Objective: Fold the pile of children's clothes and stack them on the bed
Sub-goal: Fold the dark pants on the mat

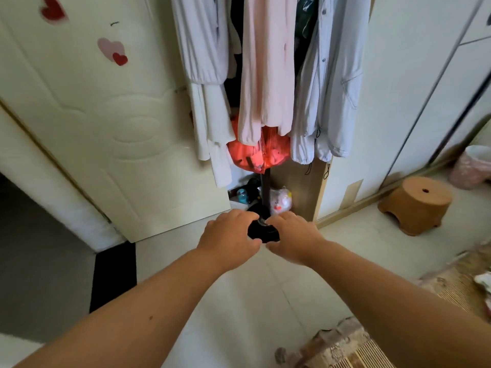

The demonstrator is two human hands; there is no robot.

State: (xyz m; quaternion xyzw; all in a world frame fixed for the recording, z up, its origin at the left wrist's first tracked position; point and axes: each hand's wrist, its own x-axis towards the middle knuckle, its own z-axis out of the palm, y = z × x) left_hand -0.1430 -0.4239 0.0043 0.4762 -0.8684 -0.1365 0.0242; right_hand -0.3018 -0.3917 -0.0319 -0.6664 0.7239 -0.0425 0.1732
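Note:
Both my arms reach straight out over the tiled floor. My left hand (230,236) and my right hand (291,235) hover side by side, palms down, fingers loosely curved and holding nothing. Between them shows the black round base (263,232) of a coat stand, which lies further away on the floor. A bed corner with a woven mat (372,349) fills the lower right. A bit of light cloth (484,284) lies on it at the right edge. No pile of children's clothes is clearly in view.
The coat stand carries hanging garments: a white one (202,49), a pink one (265,75), a pale blue one (334,75), plus a red plastic bag (259,154). A cream door (101,115) stands open at left. A brown stool (415,204) sits by the wardrobe at right.

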